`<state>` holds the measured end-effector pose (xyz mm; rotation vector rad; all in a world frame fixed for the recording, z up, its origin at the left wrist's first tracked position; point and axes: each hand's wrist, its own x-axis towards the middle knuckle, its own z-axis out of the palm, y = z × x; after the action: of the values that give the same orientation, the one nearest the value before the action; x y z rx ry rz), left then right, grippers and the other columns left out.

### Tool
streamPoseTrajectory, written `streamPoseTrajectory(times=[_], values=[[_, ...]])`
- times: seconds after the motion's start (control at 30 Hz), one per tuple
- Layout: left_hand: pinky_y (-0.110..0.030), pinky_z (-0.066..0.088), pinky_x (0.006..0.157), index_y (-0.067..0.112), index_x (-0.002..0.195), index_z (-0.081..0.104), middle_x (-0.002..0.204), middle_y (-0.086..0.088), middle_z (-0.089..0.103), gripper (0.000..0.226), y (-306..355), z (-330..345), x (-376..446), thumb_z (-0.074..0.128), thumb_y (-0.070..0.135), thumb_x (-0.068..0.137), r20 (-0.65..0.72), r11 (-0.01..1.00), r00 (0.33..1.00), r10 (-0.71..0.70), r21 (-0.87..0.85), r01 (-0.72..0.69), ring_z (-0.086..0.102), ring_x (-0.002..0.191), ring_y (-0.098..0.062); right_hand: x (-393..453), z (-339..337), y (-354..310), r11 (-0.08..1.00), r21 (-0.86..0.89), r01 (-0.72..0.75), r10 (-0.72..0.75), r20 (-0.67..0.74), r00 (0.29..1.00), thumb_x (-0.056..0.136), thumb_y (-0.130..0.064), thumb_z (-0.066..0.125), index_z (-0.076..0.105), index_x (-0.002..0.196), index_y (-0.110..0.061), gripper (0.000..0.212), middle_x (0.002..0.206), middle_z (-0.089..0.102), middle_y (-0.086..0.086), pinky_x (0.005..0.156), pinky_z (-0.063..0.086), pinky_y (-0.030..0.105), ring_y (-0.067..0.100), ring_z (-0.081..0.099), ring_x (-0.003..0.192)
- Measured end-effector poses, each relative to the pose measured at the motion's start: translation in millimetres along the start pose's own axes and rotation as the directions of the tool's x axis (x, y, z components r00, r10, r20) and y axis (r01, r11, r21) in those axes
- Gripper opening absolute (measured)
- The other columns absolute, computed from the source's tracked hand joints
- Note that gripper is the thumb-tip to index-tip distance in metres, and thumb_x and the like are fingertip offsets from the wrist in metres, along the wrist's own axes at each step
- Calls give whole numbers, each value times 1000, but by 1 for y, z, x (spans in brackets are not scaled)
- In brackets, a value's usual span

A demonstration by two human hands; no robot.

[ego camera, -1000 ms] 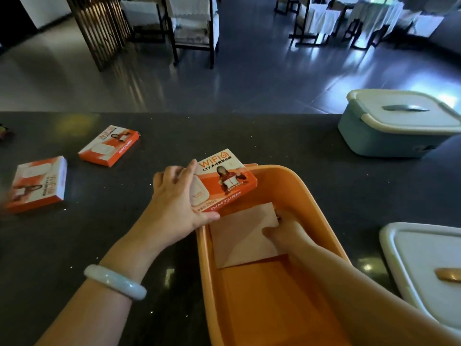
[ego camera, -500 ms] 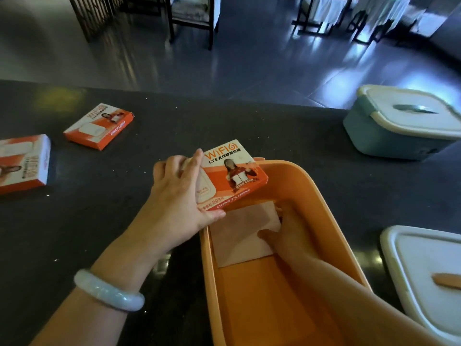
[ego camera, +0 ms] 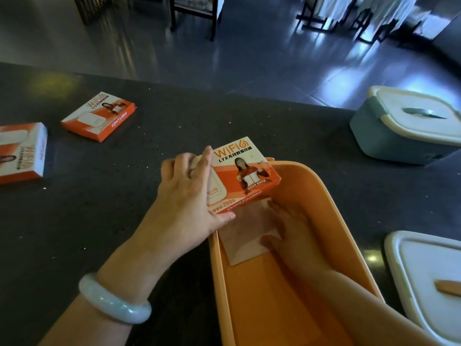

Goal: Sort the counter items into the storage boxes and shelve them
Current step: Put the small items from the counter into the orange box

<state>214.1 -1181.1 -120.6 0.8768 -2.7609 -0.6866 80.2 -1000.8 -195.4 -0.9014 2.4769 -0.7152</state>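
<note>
My left hand (ego camera: pixel 185 196) grips an orange-and-white WiFi box (ego camera: pixel 245 174) and holds it over the far left corner of the open orange storage box (ego camera: pixel 331 203). Inside that storage box my right hand (ego camera: pixel 293 233) lies flat, fingers spread, on a pale flat packet (ego camera: pixel 245 236) leaning at the far end. Two more orange WiFi boxes lie on the dark counter: one (ego camera: pixel 99 116) at the back left, another (ego camera: pixel 21 151) at the left edge of view.
A teal storage box with a white lid (ego camera: pixel 409 126) stands at the back right of the counter. A loose white lid (ego camera: pixel 429 275) with an orange handle lies at the right. Beyond the counter's far edge are a tiled floor and chairs.
The left hand has carried the WiFi box slightly right, further over the orange box's corner. The right hand has spread flatter on the packet. The view has tilted down.
</note>
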Motion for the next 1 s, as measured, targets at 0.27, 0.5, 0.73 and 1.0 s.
streamPoseTrajectory(times=[0.27, 0.5, 0.73, 1.0], values=[[-36, 30, 109, 32, 151, -8, 144, 4, 10, 120, 1, 0, 0, 74, 61, 68, 6, 1000, 1000, -14, 8, 14, 11, 131, -15, 2, 10, 6, 983, -179, -31, 59, 156, 986, 89, -48, 57, 13, 151, -34, 77, 159, 8, -15, 119, 10, 38, 11, 10, 146], [-37, 29, 110, 31, 151, -7, 146, 3, 11, 119, 1, 0, 0, 74, 60, 68, 11, 1000, 1000, -15, 9, 15, 11, 133, -16, 2, 10, 7, 973, -213, -87, 115, 121, 986, 87, -53, 57, 9, 152, -32, 84, 159, 10, -12, 118, 11, 39, 14, 11, 146], [-37, 30, 109, 31, 152, -6, 145, 4, 12, 119, 2, -2, -1, 75, 59, 68, 12, 1000, 1000, -11, 6, 10, 12, 133, -16, 4, 11, 7, 971, -219, -100, 126, 108, 986, 85, -56, 58, 9, 152, -31, 86, 159, 13, -10, 118, 12, 40, 16, 13, 146], [-38, 30, 110, 32, 151, -6, 147, 4, 11, 117, 4, -2, 0, 73, 59, 70, 18, 999, 999, -32, 17, 32, 12, 135, -17, 4, 10, 5, 972, -213, -101, 128, 118, 985, 87, -51, 59, 10, 152, -28, 85, 159, 11, -9, 119, 11, 38, 16, 11, 146]])
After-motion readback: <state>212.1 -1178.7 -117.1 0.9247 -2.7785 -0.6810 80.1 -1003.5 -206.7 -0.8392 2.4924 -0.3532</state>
